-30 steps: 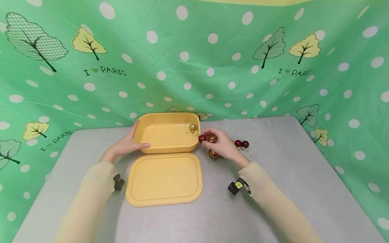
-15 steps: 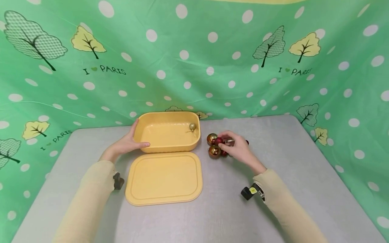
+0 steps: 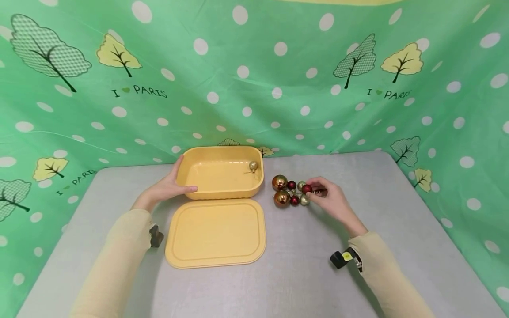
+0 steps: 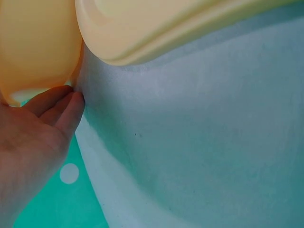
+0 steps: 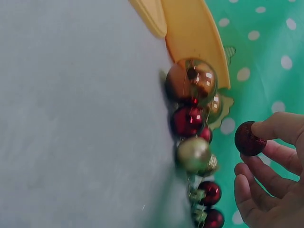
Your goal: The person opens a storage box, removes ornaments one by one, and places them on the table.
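My left hand grips the left end of a yellow plastic container, its thumb at the front rim. A small gold bauble lies inside, near the right wall. Between the thumb and fingers of my right hand is a dark red bauble, pinched above the other ornaments. Two large copper-gold baubles lie just right of the container. Small red baubles and gold baubles sit beside them. The right wrist view shows two more red baubles, which my right hand mostly hides in the head view.
A flat yellow lid lies on the grey table directly in front of the container. Behind the table hangs a green dotted cloth, close to the container's back wall. Each wrist wears a black camera.
My right hand has moved right, away from the container's right wall, carrying the red bauble past the large baubles and uncovering them. The left hand and the container have stayed in place.
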`<state>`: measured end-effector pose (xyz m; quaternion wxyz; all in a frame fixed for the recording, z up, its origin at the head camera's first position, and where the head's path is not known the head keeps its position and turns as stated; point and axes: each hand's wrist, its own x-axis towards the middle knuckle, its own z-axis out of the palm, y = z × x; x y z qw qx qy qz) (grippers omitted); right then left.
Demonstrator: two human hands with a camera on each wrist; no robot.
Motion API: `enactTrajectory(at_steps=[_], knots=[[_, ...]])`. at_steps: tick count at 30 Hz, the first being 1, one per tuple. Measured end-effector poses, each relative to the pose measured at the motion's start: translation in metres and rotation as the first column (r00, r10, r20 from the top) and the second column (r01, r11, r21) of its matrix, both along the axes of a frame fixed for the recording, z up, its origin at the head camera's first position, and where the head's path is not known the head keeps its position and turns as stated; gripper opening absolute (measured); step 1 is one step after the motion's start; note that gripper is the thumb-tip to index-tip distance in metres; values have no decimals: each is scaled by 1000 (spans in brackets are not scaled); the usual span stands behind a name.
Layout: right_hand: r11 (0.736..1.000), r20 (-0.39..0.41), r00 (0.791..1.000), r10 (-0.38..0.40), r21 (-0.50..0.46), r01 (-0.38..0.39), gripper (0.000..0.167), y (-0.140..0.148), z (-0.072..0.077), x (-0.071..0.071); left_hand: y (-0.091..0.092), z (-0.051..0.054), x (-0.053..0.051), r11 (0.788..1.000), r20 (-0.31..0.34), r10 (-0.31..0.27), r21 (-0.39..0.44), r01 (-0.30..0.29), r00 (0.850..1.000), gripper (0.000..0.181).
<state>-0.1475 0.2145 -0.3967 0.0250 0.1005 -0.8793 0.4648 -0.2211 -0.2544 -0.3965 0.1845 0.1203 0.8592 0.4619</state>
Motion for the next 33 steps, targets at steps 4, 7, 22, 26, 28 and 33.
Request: enactTrajectory(at_steps=[4,7,22,26,28,33], knots=[[999,-13,999,-37,13,37,28,9,-6,4,0,-1,0,1000,-1,1,1,-1,1000,119],[998,-15,998,-63,28,64,27,13,-10,8,-1,-3,-2,1000,0,3,-4,-3,1000,119],[981,43,983,-178,87,174,27,14,-25,18,0,0,1,1000,10,3,8,-3,1000,120],[980,36,984,-175,98,171,26,12,-27,18,0,-1,0,1000,6,6,6,-6,1000,120],[980,36,984,-176,100,172,26,11,-27,19,0,-2,0,1000,2,4,10,-4,1000,120],[980,46,983,-176,106,171,27,10,-30,18,0,-2,0,1000,-4,0,12,0,1000,120]])
